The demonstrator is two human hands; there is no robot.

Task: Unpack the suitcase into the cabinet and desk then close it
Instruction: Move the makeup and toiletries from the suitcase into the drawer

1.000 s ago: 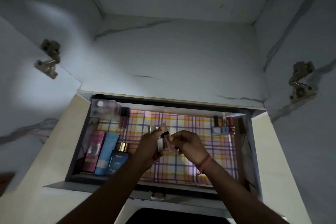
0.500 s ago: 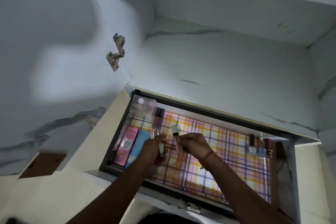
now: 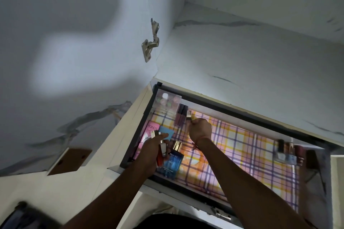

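Step in hand: stocking the open drawer (image 3: 305, 188) of the cabinet (image 3: 260, 46) with small cosmetics, one at a time. The suitcase itself is not identifiable in view.

My right hand (image 3: 200, 131) pinches a small bottle (image 3: 189, 117) with a pale cap at the drawer's 11 o'clock area, just beside the two dark lip-gloss tubes (image 3: 181, 117) and right of the clear palette (image 3: 166, 102).

My left hand (image 3: 151, 151) is clenched round a bundle of remaining small bottles (image 3: 161, 149), one white, one red-orange; it hovers at 9 o'clock over the pink Pond's box (image 3: 149, 134) and the blue perfume bottle (image 3: 174, 161).

Next move, as I judge it: stand the bottle upright in the back row without toppling the tubes, then pass another across from the left.

Room: the plaid liner (image 3: 242, 154) lies open from centre to 3 o'clock, where a few nail-polish bottles (image 3: 287, 152) stand. The dark drawer rim runs close behind the right hand's knuckles; the shelf edge overhangs it.
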